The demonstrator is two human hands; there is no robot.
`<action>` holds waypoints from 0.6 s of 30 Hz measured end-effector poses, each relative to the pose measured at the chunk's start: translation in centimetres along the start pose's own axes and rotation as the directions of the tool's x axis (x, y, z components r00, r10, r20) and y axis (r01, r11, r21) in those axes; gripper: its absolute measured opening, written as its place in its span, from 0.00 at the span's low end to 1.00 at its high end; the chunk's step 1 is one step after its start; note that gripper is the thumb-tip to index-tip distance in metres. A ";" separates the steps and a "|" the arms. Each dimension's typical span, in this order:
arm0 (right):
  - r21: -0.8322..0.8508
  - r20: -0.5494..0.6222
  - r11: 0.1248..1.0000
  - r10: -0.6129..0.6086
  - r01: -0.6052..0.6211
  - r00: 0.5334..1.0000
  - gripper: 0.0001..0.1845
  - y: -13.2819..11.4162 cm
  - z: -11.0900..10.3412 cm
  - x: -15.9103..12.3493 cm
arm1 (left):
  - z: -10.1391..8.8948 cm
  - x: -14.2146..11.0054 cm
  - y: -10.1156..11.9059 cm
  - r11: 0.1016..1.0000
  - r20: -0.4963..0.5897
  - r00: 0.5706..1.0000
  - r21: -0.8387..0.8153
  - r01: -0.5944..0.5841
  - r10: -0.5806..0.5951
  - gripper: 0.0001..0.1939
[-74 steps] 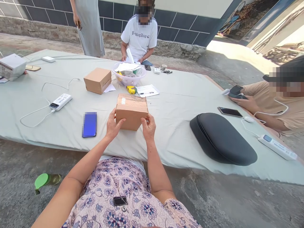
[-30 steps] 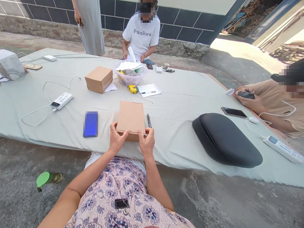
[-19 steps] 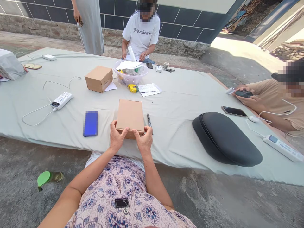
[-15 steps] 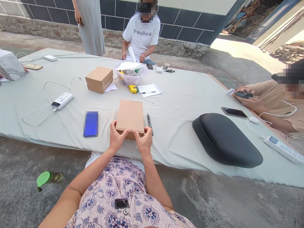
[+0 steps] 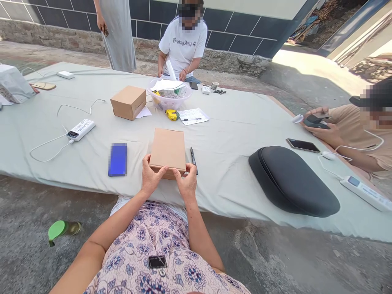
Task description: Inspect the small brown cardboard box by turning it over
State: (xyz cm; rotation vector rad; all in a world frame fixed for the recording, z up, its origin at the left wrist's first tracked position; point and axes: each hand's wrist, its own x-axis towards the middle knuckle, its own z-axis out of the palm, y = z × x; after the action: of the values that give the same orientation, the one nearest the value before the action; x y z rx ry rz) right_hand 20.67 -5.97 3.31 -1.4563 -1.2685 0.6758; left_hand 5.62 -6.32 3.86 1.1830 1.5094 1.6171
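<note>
A small brown cardboard box lies flat on the pale green sheet right in front of me. My left hand grips its near left corner, fingers curled over the edge. My right hand grips its near right edge the same way. A black marker pen lies on the sheet just right of the box. A blue phone lies to the box's left.
A second cardboard box, a clear bowl of supplies, a yellow tape measure and a paper sheet lie farther back. A power bank sits left, a black cushion right. Other people sit and stand around.
The box was held up showing its taped side; it now lies flat, plain face up, with both hands at its near edge. Over the last half second almost nothing moved.
</note>
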 end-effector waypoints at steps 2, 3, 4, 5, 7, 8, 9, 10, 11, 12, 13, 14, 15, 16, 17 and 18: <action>-0.008 -0.001 1.000 -0.011 0.011 1.000 0.36 0.0 0.0 -0.1 | 0.0 0.0 0.0 1.000 0.005 1.000 -0.004 -0.002 0.002 0.41; -0.013 -0.003 1.000 -0.015 0.015 1.000 0.36 0.0 0.0 -0.1 | 0.0 0.0 0.0 1.000 0.006 1.000 -0.003 -0.002 0.002 0.41; -0.017 -0.007 1.000 -0.017 0.017 1.000 0.36 0.0 0.0 -0.1 | 0.0 0.0 0.0 1.000 0.006 1.000 -0.001 -0.001 0.001 0.41; -0.021 -0.012 1.000 -0.019 0.018 1.000 0.36 0.0 0.1 -0.2 | 0.0 0.0 0.1 1.000 0.007 1.000 0.001 -0.001 0.001 0.41; -0.026 -0.023 0.999 -0.019 0.019 1.000 0.35 0.1 0.2 -0.2 | -0.1 -0.1 0.2 1.000 0.013 1.000 0.006 0.004 -0.004 0.41; -0.028 -0.027 0.999 -0.019 0.018 0.999 0.35 0.1 0.2 -0.2 | -0.1 -0.1 0.3 1.000 0.019 1.000 0.009 0.010 -0.010 0.41; -0.030 -0.031 0.999 -0.018 0.017 0.999 0.34 0.2 0.3 -0.2 | -0.1 -0.1 0.3 1.000 0.025 1.000 0.010 0.018 -0.018 0.41; -0.033 -0.034 0.999 -0.016 0.015 0.999 0.34 0.2 0.4 -0.2 | -0.1 -0.1 0.4 1.000 0.032 0.999 0.012 0.027 -0.027 0.41; -0.035 -0.035 0.999 -0.013 0.012 0.999 0.34 0.3 0.4 -0.2 | -0.1 -0.1 0.4 0.999 0.038 0.999 0.013 0.035 -0.036 0.42; -0.038 -0.035 0.999 -0.010 0.009 0.999 0.34 0.3 0.4 -0.1 | -0.1 -0.1 0.5 0.999 0.042 0.998 0.013 0.042 -0.042 0.42; -0.040 -0.034 0.999 -0.006 0.005 0.999 0.35 0.3 0.4 -0.1 | -0.1 -0.1 0.5 0.999 0.045 0.998 0.012 0.046 -0.046 0.42; -0.041 -0.033 0.999 -0.003 0.002 0.999 0.35 0.2 0.4 -0.1 | -0.1 -0.1 0.5 0.999 0.047 0.998 0.011 0.046 -0.047 0.42; -0.040 -0.032 0.999 -0.001 0.000 0.999 0.35 0.2 0.4 -0.1 | -0.1 -0.1 0.5 0.999 0.047 0.998 0.011 0.046 -0.046 0.42; -0.039 -0.030 0.999 0.001 -0.002 1.000 0.35 0.1 0.4 -0.2 | -0.1 -0.1 0.5 0.999 0.048 0.998 0.011 0.044 -0.045 0.42; -0.037 -0.028 0.999 0.002 -0.003 1.000 0.36 0.0 0.3 -0.2 | -0.1 -0.1 0.5 0.999 0.047 0.998 0.011 0.042 -0.043 0.42; -0.036 -0.027 0.999 0.004 -0.005 1.000 0.36 0.0 0.3 -0.2 | -0.1 -0.1 0.5 0.999 0.047 0.998 0.012 0.041 -0.041 0.42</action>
State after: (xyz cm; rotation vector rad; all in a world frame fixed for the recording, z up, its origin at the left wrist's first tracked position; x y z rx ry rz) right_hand 20.32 -6.08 3.17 -1.4933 -1.2633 0.6372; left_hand 5.63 -6.56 4.33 1.1808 1.5050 1.5449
